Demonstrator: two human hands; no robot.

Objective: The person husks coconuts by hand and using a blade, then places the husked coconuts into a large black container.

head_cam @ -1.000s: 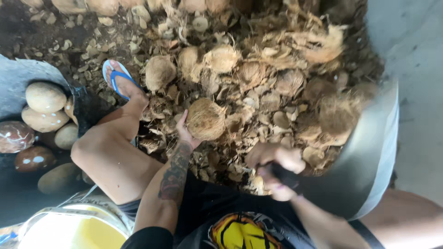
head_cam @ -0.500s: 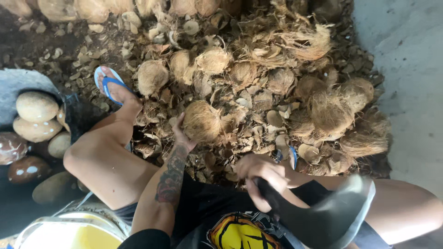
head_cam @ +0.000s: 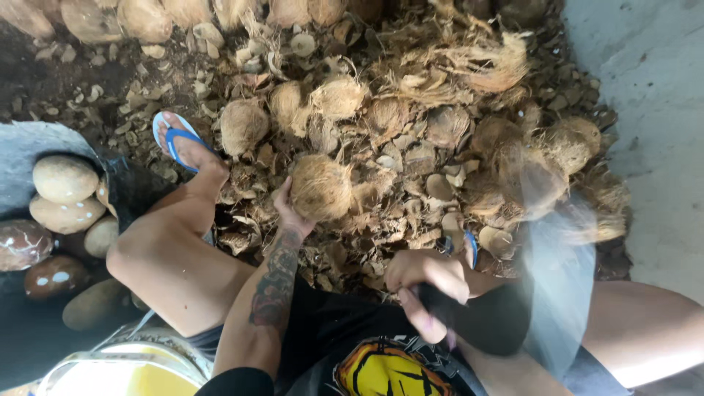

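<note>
A hairy brown coconut (head_cam: 320, 187) is held from its near side by the left hand (head_cam: 292, 213), with the fingers wrapped on it. It rests on a big pile of husk pieces (head_cam: 411, 139). Near the coconut, toward the body, the right hand (head_cam: 424, 290) is closed tight around the dark handle of a big knife (head_cam: 557, 286), whose blade is blurred. Smooth peeled coconuts (head_cam: 64, 178) are stacked well away, beyond a blue sandal (head_cam: 174, 138).

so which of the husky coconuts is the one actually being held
The round fibrous coconut mid-pile: the left hand cups its lower left side. The others lie loose, untouched.
</note>
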